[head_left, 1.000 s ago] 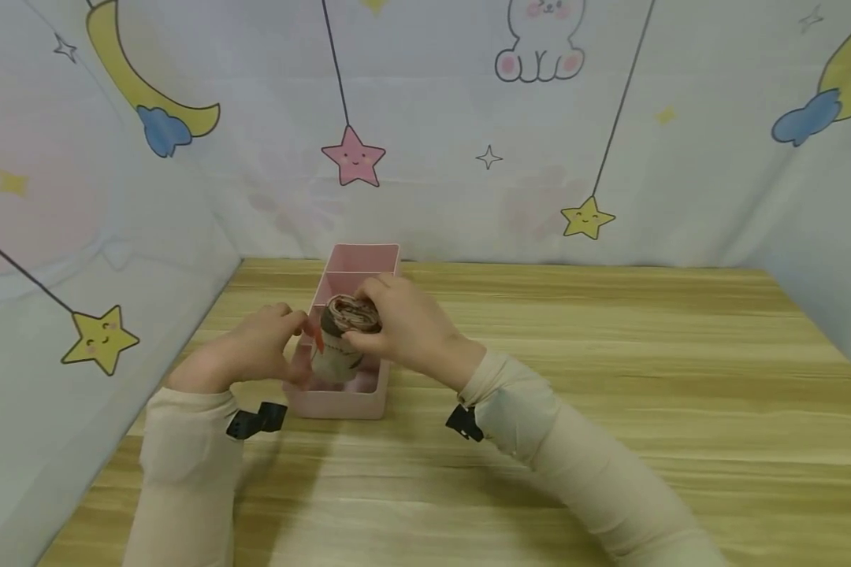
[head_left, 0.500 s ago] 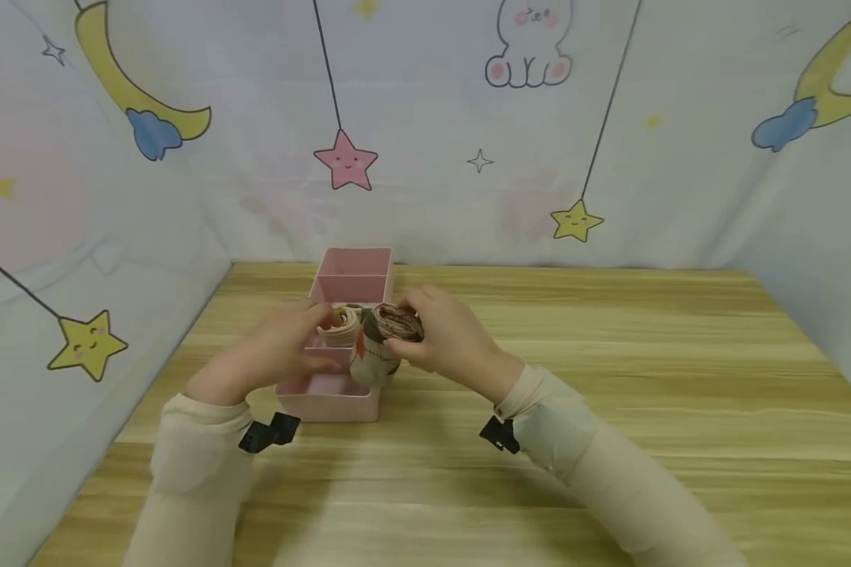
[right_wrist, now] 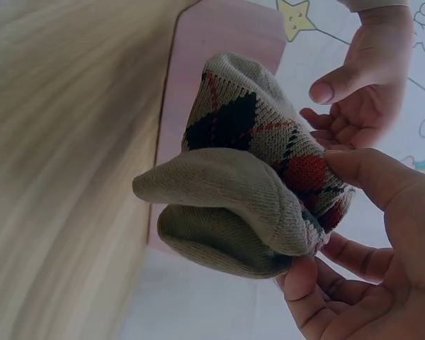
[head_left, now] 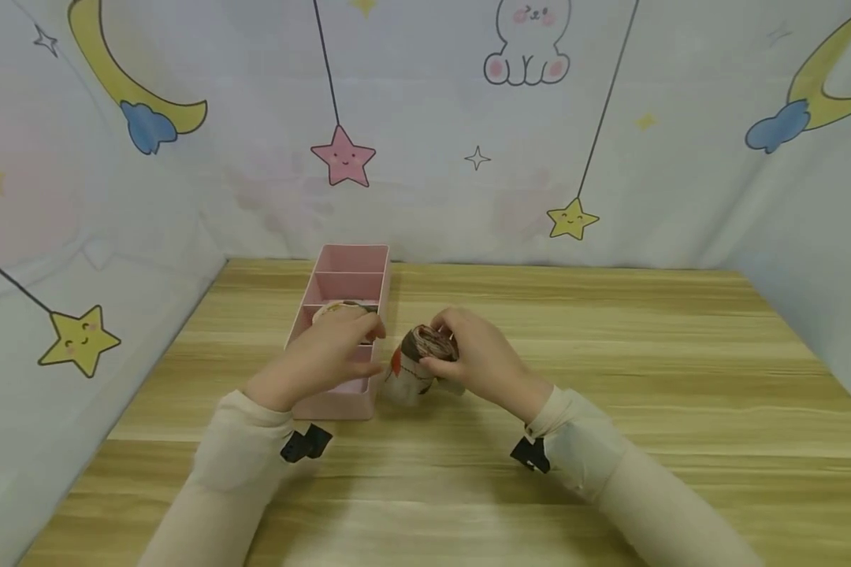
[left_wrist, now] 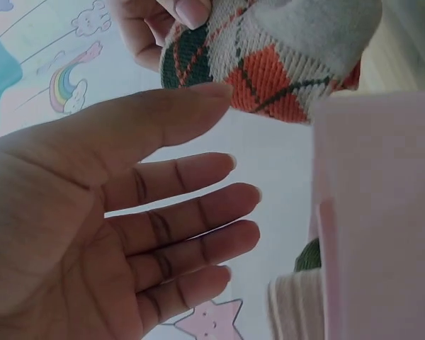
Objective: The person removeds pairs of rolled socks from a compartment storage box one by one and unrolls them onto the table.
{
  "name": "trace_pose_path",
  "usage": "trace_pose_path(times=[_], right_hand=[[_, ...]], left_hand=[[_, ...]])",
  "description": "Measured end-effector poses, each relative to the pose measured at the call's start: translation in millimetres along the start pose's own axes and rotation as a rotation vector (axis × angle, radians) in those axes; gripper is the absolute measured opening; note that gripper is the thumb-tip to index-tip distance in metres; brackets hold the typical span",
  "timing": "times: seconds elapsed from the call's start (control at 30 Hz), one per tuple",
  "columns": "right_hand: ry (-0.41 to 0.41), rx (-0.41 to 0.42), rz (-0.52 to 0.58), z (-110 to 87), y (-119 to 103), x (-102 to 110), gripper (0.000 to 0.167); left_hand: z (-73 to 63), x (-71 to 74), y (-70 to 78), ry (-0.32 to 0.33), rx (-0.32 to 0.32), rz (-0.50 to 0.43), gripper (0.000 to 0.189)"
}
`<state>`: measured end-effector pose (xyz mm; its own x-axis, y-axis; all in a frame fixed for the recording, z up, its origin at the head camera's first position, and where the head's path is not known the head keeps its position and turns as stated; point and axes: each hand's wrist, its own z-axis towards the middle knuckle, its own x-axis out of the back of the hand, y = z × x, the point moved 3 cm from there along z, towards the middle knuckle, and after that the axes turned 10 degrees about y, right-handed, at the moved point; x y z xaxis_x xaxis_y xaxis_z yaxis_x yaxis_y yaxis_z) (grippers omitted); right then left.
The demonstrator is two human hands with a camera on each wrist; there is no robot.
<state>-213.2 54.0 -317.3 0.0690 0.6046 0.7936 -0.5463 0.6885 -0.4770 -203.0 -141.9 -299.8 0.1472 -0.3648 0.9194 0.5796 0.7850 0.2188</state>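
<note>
My right hand (head_left: 485,358) grips a rolled pair of argyle socks (head_left: 414,366) just right of the pink box. In the right wrist view the socks (right_wrist: 230,177) are beige with dark green and orange-red diamonds. Their plain beige toe ends stick out, and my thumb and fingers pinch the other end. My left hand (head_left: 322,354) hangs over the box's near part with nothing in it. Its fingers (left_wrist: 198,212) are nearly straight in the left wrist view. A cream ribbed roll (left_wrist: 295,304) shows at the box's edge, partly hidden behind my left hand in the head view.
The pink divided box (head_left: 333,407) stands on the left part of the wood-grain table (head_left: 574,339). Its two far compartments (head_left: 354,258) show beyond my left hand. A white curtain (head_left: 425,94) with stars and moons encloses the table's back and sides.
My right hand has carried the argyle socks from over the box's near compartment to the right, outside the box. My left hand has come away from the socks and shifted right over the box.
</note>
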Motion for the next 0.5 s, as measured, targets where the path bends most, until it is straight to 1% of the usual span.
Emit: trace_pose_path(times=[0.1,0.13,0.33,0.4,0.5], right_hand=[[-0.025,-0.029,0.006,-4.4,8.1,-2.8,0.033],[-0.032,-0.04,0.013,-5.7,10.7,-3.3,0.033],[-0.065,-0.099,0.047,-11.3,28.9,-7.6,0.037],[-0.068,-0.118,0.053,-12.3,35.3,-8.8,0.037],[-0.062,-0.137,0.061,-13.1,43.8,-9.0,0.037]], left_hand=[[2.0,-5.6,6.1,-0.008,0.011,0.009,0.03],[3.1,-7.7,8.8,-0.002,0.005,0.016,0.029],[8.1,-24.2,25.4,0.076,-0.09,0.076,0.031],[9.0,-31.3,29.5,0.098,-0.112,0.096,0.029],[11.8,-42.5,34.6,0.127,-0.128,0.123,0.028]])
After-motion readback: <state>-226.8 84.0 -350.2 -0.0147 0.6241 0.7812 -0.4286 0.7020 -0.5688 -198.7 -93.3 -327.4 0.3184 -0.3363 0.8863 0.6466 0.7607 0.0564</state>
